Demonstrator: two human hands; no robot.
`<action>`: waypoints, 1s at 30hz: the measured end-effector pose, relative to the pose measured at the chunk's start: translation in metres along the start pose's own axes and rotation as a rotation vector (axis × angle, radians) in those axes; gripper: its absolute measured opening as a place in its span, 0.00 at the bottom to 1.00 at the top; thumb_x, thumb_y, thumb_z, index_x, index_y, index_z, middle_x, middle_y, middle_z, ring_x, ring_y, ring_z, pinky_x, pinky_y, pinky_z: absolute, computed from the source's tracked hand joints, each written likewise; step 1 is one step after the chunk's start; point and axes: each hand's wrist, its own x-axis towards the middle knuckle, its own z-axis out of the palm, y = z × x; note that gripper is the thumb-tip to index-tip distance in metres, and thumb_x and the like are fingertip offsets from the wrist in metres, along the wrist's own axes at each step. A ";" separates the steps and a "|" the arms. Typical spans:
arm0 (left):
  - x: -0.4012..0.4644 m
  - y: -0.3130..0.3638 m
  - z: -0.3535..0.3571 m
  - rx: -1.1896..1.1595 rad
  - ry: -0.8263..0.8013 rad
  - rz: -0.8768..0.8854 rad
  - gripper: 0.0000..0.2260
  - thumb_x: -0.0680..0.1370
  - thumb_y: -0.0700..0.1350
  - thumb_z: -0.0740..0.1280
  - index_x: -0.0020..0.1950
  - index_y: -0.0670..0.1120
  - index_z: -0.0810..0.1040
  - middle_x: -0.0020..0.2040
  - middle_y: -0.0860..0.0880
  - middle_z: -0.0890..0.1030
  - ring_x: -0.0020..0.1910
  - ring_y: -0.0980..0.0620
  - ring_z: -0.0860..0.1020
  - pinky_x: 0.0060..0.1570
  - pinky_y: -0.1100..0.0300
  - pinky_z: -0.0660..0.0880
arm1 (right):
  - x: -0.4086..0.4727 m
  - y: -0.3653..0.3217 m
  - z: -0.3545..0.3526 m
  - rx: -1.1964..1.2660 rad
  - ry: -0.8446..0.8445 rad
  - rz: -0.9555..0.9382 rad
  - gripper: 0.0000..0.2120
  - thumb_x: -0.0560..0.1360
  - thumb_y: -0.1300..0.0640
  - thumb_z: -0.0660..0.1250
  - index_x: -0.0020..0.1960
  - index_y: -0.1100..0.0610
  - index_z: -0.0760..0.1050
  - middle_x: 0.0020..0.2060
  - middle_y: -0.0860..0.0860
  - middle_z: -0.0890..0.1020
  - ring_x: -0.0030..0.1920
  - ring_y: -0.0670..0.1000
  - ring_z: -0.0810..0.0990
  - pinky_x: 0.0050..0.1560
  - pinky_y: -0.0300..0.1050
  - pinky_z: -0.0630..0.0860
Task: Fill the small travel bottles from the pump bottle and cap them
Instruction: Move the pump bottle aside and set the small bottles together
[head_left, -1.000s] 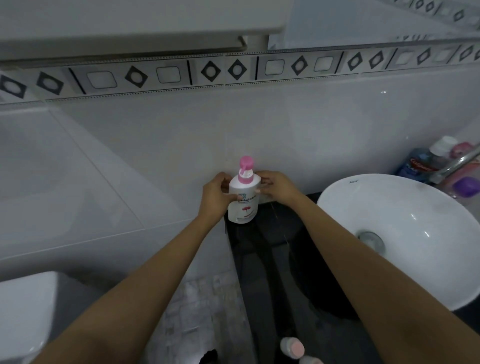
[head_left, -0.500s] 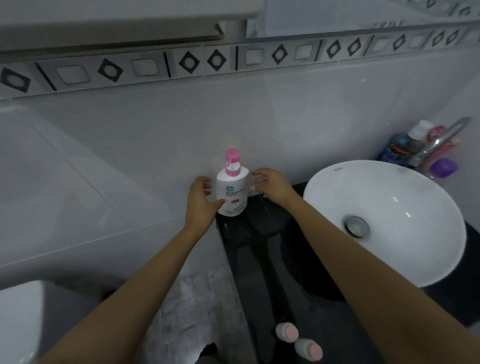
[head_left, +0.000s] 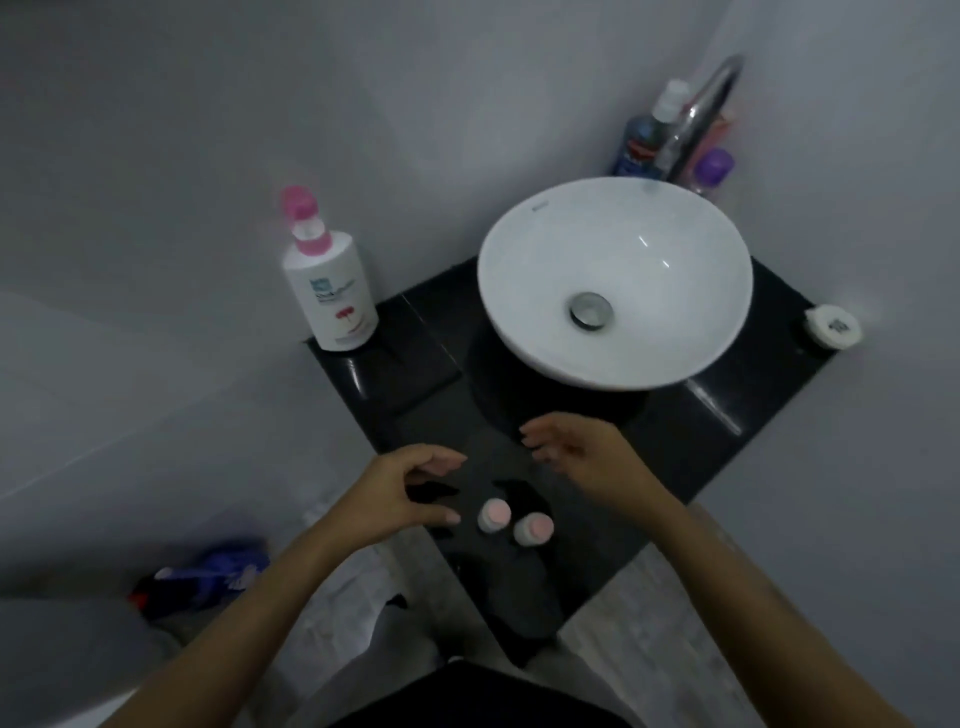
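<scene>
pump bottle (head_left: 329, 280): white with a pink pump, standing upright on the far left corner of the black counter (head_left: 426, 364), right up against the wall. Nobody's touching it.
left hand (head_left: 402, 491): yours, hovering over the counter with loosely curled fingers, holding nothing, just left of the travel bottles.
travel bottles (head_left: 514, 521): two small ones, pink caps on, side by side near the front edge between your hands.
right hand (head_left: 576, 454): fingers relaxed, empty, in front of the sink (head_left: 615, 280).
</scene>
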 end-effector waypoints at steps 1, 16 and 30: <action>-0.001 -0.004 0.008 0.026 -0.025 -0.003 0.28 0.62 0.41 0.81 0.58 0.56 0.77 0.56 0.53 0.81 0.56 0.62 0.78 0.56 0.71 0.72 | -0.015 0.015 0.002 -0.037 0.002 0.014 0.21 0.70 0.77 0.59 0.58 0.61 0.77 0.47 0.54 0.82 0.43 0.39 0.80 0.48 0.32 0.75; 0.016 -0.025 0.063 0.254 0.002 0.088 0.20 0.66 0.40 0.78 0.53 0.55 0.78 0.49 0.54 0.80 0.50 0.58 0.79 0.52 0.70 0.74 | -0.054 0.085 0.068 -0.090 0.210 0.166 0.20 0.67 0.55 0.76 0.57 0.54 0.77 0.52 0.50 0.82 0.49 0.48 0.80 0.51 0.41 0.77; 0.016 -0.013 0.018 0.086 0.326 0.056 0.16 0.67 0.41 0.75 0.46 0.59 0.77 0.46 0.55 0.81 0.46 0.57 0.80 0.48 0.66 0.77 | 0.003 0.047 0.059 0.011 0.190 0.008 0.11 0.67 0.56 0.74 0.49 0.53 0.79 0.39 0.46 0.84 0.42 0.40 0.81 0.44 0.35 0.77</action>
